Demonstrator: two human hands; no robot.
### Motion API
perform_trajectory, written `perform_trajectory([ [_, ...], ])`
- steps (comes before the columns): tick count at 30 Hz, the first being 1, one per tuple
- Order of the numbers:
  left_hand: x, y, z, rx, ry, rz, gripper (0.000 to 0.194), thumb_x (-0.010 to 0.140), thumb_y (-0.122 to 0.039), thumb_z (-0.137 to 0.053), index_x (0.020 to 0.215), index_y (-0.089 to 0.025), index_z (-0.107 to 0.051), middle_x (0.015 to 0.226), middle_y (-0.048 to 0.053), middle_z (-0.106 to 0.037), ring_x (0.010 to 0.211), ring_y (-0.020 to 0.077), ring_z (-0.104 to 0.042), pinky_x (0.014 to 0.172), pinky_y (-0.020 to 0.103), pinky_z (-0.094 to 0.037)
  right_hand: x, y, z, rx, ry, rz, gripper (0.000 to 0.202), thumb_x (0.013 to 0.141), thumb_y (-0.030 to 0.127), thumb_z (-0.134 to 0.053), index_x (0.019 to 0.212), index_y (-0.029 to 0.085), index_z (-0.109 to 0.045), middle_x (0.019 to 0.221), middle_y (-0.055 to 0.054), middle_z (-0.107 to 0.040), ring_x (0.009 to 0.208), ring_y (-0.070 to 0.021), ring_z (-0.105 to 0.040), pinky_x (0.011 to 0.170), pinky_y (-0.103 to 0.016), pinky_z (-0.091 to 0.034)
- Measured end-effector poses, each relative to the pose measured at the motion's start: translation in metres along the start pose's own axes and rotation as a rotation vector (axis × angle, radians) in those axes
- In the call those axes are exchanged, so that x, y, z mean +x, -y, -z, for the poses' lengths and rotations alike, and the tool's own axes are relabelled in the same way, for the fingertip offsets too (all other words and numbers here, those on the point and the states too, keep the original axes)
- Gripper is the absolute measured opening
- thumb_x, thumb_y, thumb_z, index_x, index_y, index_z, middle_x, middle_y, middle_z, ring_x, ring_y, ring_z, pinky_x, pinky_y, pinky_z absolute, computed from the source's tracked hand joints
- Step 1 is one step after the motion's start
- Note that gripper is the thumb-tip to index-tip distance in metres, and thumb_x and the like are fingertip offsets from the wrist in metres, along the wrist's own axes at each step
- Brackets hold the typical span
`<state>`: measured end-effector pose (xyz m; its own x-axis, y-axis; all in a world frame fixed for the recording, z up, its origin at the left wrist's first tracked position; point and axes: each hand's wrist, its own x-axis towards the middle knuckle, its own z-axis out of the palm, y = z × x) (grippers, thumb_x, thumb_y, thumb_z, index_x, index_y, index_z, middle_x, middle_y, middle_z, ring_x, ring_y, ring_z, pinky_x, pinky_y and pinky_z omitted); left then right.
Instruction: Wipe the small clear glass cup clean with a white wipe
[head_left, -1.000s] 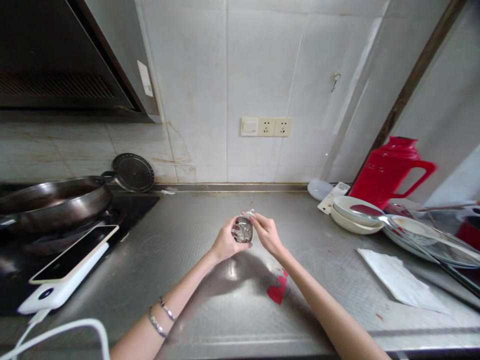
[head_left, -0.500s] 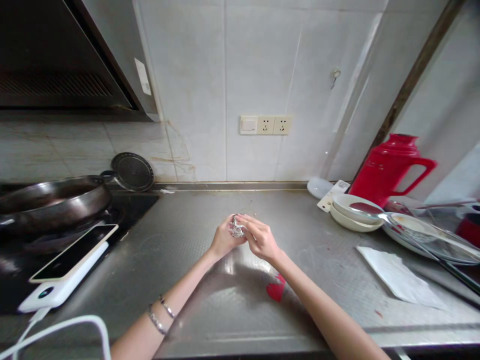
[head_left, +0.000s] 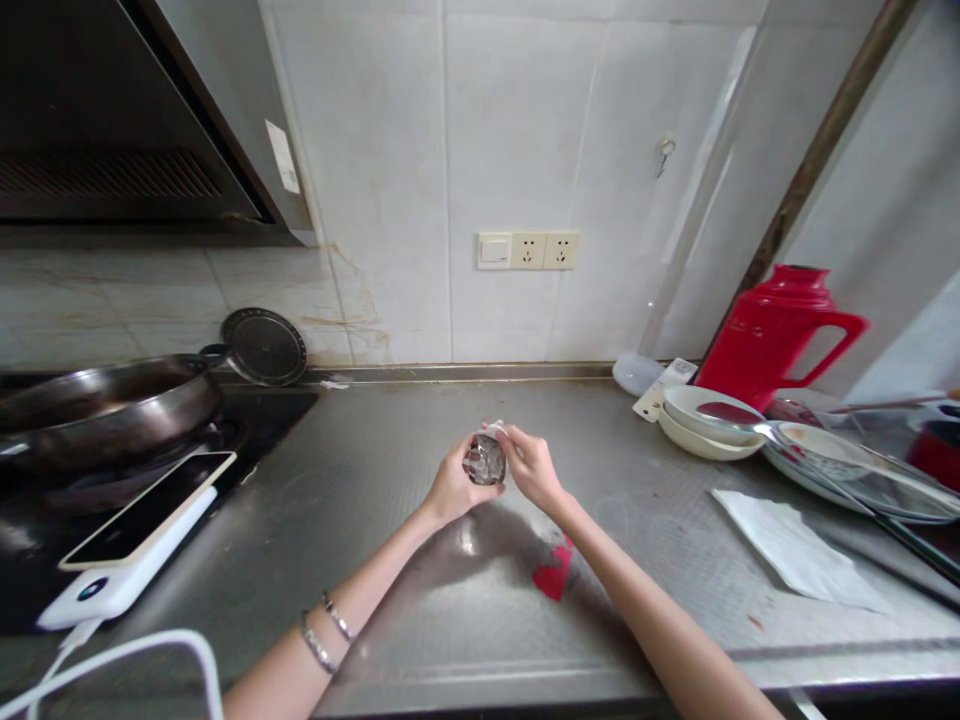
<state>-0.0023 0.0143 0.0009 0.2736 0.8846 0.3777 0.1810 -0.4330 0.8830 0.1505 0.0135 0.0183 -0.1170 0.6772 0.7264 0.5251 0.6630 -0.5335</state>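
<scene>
Grips [head_left: 491, 470] reopened, foil ball [head_left: 486, 461] exposed again

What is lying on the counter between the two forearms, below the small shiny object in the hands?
In the head view, a red scrap lies on the steel counter there, partly hidden by the right forearm.

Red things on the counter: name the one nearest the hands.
The flat red scrap under the right forearm; the red jug stands far right by the wall.
</scene>
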Motion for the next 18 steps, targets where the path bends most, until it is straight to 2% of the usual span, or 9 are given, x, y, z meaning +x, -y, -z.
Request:
perform_trajectory([
  [3, -0.001, -0.001, -0.001, -0.011, -0.007, -0.008, 0.069, 0.055, -0.022, -0.08, 0.118, -0.016, -0.053, 0.105, 0.008, -0.064, 0.092, 0.0207, -0.061, 0.077, 0.029, -0.049, -0.003, 0.002, -0.001, -0.026, 0.066, 0.098, 0.032, 0.095, 0.025, -0.037, 0.111, 0.016, -0.063, 0.083, -0.007, -0.071, 0.069, -0.0149, -0.066, 0.064, -0.023, -0.052],
  [7, -0.001, -0.001, -0.001, -0.016, -0.019, -0.038, 0.065, 0.057, -0.026, -0.08, 0.115, -0.017, -0.053, 0.105, 0.008, -0.064, 0.093, 0.021, -0.061, 0.078, 0.029, -0.05, -0.004, 0.008, 0.002, -0.061, 0.031, 0.237, 0.033, 0.094, 0.019, -0.037, 0.119, 0.019, -0.058, 0.111, -0.012, -0.067, 0.101, -0.0202, -0.065, 0.084, -0.033, -0.054],
  [9, 0.0, 0.001, -0.001, -0.051, -0.021, -0.047, 0.065, 0.058, -0.027, -0.079, 0.116, -0.017, -0.052, 0.105, 0.008, -0.064, 0.093, 0.0204, -0.061, 0.079, 0.029, -0.05, -0.005, 0.011, 0.004, -0.072, 0.027, 0.308, 0.034, 0.093, 0.017, -0.037, 0.122, 0.019, -0.055, 0.117, -0.012, -0.065, 0.111, -0.0206, -0.06, 0.09, -0.035, -0.053],
  [14, 0.004, -0.001, 0.002, -0.149, -0.048, -0.049, 0.057, 0.06, -0.026, -0.076, 0.11, -0.017, -0.051, 0.105, 0.007, -0.064, 0.091, 0.0183, -0.062, 0.077, 0.027, -0.05, -0.007, 0.02, 0.003, -0.096, 0.037, 0.433, 0.039, 0.091, 0.011, -0.037, 0.127, 0.018, -0.05, 0.118, -0.012, -0.064, 0.12, -0.0212, -0.054, 0.098, -0.041, -0.05],
  [18, 0.005, -0.012, 0.006, -0.081, -0.099, -0.009, 0.044, 0.062, -0.023, -0.073, 0.1, -0.017, -0.052, 0.091, 0.003, -0.066, 0.083, 0.017, -0.063, 0.073, 0.026, -0.05, -0.012, 0.027, -0.001, -0.083, 0.057, 0.508, 0.042, 0.088, 0.006, -0.036, 0.127, 0.015, -0.049, 0.115, -0.013, -0.065, 0.124, -0.0208, -0.05, 0.097, -0.04, -0.05],
])
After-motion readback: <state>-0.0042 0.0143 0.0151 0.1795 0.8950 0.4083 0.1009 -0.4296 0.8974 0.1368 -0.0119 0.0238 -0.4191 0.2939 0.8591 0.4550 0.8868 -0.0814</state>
